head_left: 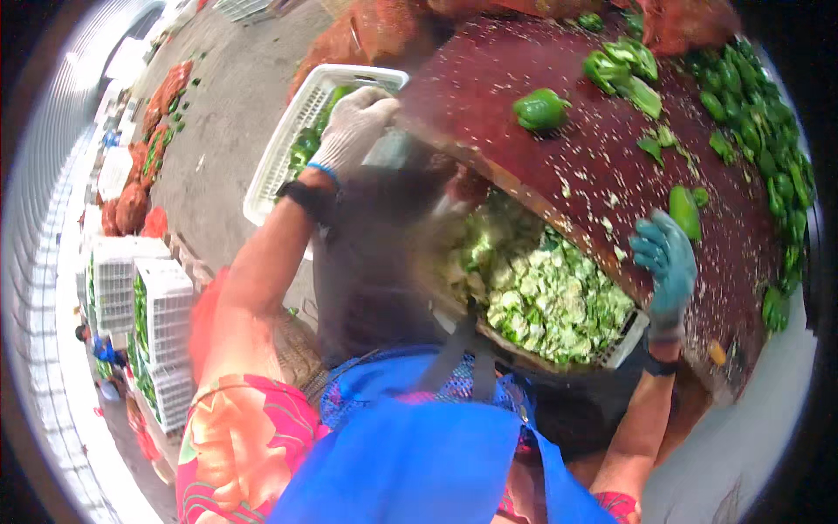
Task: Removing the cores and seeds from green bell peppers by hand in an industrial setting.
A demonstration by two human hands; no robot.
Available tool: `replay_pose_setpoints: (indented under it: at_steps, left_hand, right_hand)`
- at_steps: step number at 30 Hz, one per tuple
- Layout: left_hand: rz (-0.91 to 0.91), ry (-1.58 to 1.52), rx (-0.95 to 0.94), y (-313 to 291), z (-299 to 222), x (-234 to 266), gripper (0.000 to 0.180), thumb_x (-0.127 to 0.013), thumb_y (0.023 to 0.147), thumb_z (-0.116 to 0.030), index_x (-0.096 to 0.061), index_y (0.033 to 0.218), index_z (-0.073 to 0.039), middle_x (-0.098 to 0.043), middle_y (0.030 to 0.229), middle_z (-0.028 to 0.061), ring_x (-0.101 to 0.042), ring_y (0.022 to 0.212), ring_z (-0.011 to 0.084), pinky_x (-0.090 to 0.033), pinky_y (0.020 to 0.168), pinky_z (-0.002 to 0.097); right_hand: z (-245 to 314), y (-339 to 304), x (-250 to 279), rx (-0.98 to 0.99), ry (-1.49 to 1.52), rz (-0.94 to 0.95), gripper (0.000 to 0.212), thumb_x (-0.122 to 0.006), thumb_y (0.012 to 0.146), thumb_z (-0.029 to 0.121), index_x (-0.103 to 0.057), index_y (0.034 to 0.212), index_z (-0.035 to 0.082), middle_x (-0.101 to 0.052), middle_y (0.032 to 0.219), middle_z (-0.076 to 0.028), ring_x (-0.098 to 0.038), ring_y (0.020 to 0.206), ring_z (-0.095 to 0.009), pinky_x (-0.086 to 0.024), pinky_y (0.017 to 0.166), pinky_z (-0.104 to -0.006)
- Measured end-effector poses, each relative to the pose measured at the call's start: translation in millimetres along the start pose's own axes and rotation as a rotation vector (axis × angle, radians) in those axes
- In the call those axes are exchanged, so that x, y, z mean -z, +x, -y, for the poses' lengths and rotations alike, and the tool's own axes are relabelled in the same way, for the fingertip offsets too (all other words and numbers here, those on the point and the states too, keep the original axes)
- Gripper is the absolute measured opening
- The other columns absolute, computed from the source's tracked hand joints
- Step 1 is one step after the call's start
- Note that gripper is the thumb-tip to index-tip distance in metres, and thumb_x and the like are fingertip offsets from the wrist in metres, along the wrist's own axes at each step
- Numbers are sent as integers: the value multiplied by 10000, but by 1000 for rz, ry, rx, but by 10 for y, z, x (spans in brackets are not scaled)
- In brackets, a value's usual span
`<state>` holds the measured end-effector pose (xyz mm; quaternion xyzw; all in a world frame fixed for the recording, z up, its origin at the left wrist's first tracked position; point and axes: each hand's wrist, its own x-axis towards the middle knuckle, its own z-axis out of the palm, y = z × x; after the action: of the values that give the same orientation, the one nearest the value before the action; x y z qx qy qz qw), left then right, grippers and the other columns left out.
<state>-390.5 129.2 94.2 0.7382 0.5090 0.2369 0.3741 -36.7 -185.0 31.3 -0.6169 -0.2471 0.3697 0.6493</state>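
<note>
My left hand (353, 127), in a whitish knit glove, is over the edge of a long white plastic basket (271, 166) with green bell peppers (305, 144) in it. Its fingers are loosely bent, and no object shows in them. My right hand (668, 271), in a teal-coated glove, is above the near edge of a dark red tabletop (489, 79). Those fingers are curled in; whatever they may hold is hidden. Just beyond them lies a green pepper piece (684, 212). A whole bell pepper (540, 110) rests farther left on the tabletop.
Below the table edge, a crate (627, 341) holds pale green pepper cores (559, 306). Cut peppers (624, 74) and scattered seeds lie on the tabletop, with many peppers (768, 148) heaped along its right side. Stacked white crates (166, 323) stand on the left, near red mesh sacks (131, 205).
</note>
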Motion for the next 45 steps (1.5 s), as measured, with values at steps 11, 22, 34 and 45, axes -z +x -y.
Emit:
replay_pose_setpoints:
  at_steps: [11, 22, 34, 45]
  left_hand:
    - [1179, 743, -487, 1134, 1355, -193, 298, -606, 879, -190, -716, 1090, -10, -711, 1048, 199, -680, 941, 255, -512, 852, 420]
    - [1238, 872, -177, 884, 2052, -1564, 264, -640, 871, -158, -721, 1077, -14, -714, 1096, 169, -676, 937, 297, -514, 871, 443]
    - [1175, 953, -166, 798, 2535, -2331, 259, -647, 869, -150, -720, 1078, -16, -719, 1096, 157, -676, 939, 297, -515, 874, 443]
    - [1066, 910, -329, 1001, 2024, -1962, 254, -653, 867, -142, -719, 1079, -19, -723, 1095, 147, -675, 940, 296, -515, 877, 444]
  right_hand:
    - [-961, 302, 406, 364, -746, -244, 575, -342, 1098, 387, -492, 1437, -53, -527, 1461, -193, -520, 1330, -312, -373, 1144, -426]
    - [-928, 238, 206, 362, -1487, -142, 414, -409, 1067, 144, -484, 1436, -28, -536, 1446, -197, -527, 1306, -311, -399, 1113, -402]
    - [-767, 280, -127, 323, -1418, -225, 371, -460, 1015, 101, -612, 1322, -41, -580, 1402, -210, -527, 1315, -385, -369, 1149, -491]
    - [-642, 282, -148, 374, -1304, -288, 334, -593, 928, 79, -660, 1250, 25, -607, 1353, -195, -546, 1278, -387, -431, 1097, -480]
